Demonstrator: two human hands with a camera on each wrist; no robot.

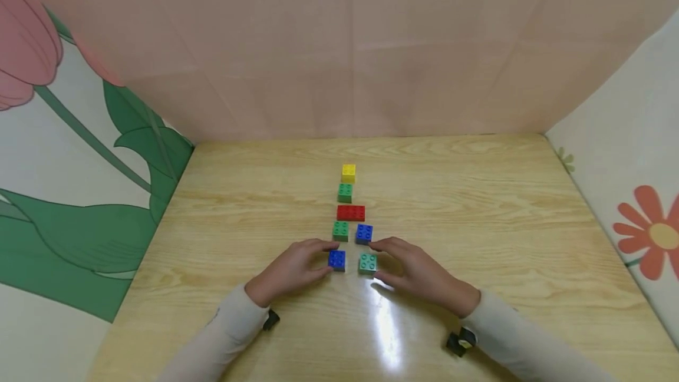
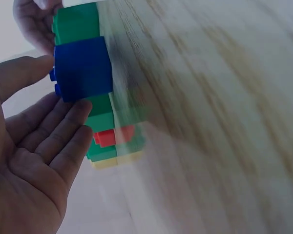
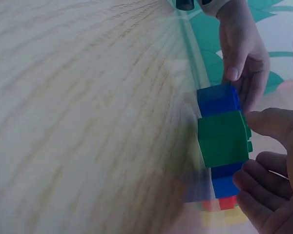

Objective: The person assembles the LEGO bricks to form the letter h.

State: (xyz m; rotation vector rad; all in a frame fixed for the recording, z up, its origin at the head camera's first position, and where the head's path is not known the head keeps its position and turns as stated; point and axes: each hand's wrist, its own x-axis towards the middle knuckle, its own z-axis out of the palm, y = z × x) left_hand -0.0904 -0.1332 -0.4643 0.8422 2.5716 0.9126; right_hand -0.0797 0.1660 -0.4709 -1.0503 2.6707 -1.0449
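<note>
Framing the nearest two blocks, the person's hands face each other over the worktop (image 1: 239, 193). The left hand (image 1: 293, 267) bends loosely about the near blue block (image 1: 336, 260), fingers relaxed rather than clenched; whether the thumb touches it I cannot tell. The right hand (image 1: 419, 273) is spread beside the light green block (image 1: 368, 263), thumb and forefinger parted, not gripping it. These two blocks stand side by side, apart, studs up, on the worktop. Beyond them sit the left green block (image 1: 340, 231) and the far blue block (image 1: 363, 233), then the red block (image 1: 350, 213), the back green block (image 1: 345, 193) and the yellow block (image 1: 348, 173).

The likeliest trouble, I judge, is a nudge: the left forefinger lies in the narrow space before the left green block, and the right forefinger is just beside the far blue block, so a careless spread or sweep could push either out of place. An uneven squeeze might also twist a near block or make it slip.

I can read no brand, label or writing anywhere; any marks on the studs are too small to make out.
</note>
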